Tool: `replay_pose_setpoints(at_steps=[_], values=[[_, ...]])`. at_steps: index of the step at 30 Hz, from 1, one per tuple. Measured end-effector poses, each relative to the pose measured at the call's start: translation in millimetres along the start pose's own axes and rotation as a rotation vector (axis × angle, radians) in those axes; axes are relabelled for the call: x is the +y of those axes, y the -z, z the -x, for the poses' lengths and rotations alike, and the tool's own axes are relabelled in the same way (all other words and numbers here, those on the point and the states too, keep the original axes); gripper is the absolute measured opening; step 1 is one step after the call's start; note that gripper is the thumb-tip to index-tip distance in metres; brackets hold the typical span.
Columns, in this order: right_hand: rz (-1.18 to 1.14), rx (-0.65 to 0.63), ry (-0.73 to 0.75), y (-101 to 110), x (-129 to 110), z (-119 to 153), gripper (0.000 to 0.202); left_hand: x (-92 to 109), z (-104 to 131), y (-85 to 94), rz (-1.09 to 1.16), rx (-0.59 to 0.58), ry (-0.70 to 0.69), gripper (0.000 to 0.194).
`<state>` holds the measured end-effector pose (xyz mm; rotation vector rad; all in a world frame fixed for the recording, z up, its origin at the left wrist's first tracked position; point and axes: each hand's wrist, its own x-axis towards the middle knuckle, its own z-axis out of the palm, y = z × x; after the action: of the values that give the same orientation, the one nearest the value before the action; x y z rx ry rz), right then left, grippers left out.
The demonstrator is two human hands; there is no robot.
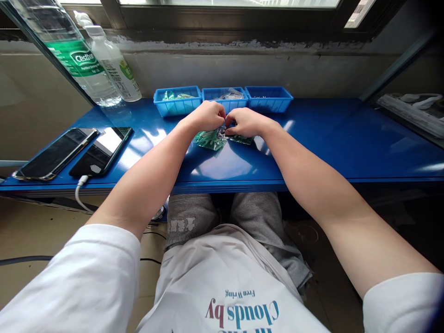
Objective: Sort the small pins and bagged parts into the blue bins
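Both hands meet over the blue table [312, 148], the left hand [207, 115] and right hand [244, 122] with fingers pinched on a small clear bag of green parts [211, 139]. What they pinch is hidden by knuckles. Three blue bins [177, 105] stand just behind; two phones [100, 150] lie far left.

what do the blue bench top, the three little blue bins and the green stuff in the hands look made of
Glossy blue bench top: probably painted metal, given its mirror-like reflections. Three small blue bins: likely moulded plastic, with thin matte walls. Green pieces in a clear crinkly bag, held by left hand and right hand: seemingly plastic film; contents unclear.
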<state>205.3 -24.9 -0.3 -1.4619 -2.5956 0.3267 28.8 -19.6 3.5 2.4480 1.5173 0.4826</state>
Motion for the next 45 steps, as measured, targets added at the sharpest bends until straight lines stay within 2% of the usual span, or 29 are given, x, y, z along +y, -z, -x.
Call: replay_pose_setpoints(at_steps=[5,14,23,29,34,39,45], values=[[-0.039,0.111,0.000,-2,2,0,0.031,2,0,0.2,0.044,0.033,0.030,0.031],[-0.273,0.319,-0.039,4,1,5,0.035,5,1,2.2,0.364,0.089,0.060,0.016],[-0.389,0.465,-0.048,6,10,1,0.055,6,3,4.8,0.490,0.129,-0.002,0.008],[-0.474,0.508,-0.022,7,9,1,0.058,11,2,3.3,0.465,0.170,0.023,0.010],[-0.428,0.516,-0.043,9,2,5,0.065,19,5,5.8,0.504,0.135,0.042,0.012],[-0.482,0.567,-0.095,8,0,3,0.060,15,3,4.1,0.497,0.163,0.031,0.015],[-0.523,0.611,-0.038,2,1,3,0.046,5,-3,4.5,0.503,0.196,0.064,0.009]])
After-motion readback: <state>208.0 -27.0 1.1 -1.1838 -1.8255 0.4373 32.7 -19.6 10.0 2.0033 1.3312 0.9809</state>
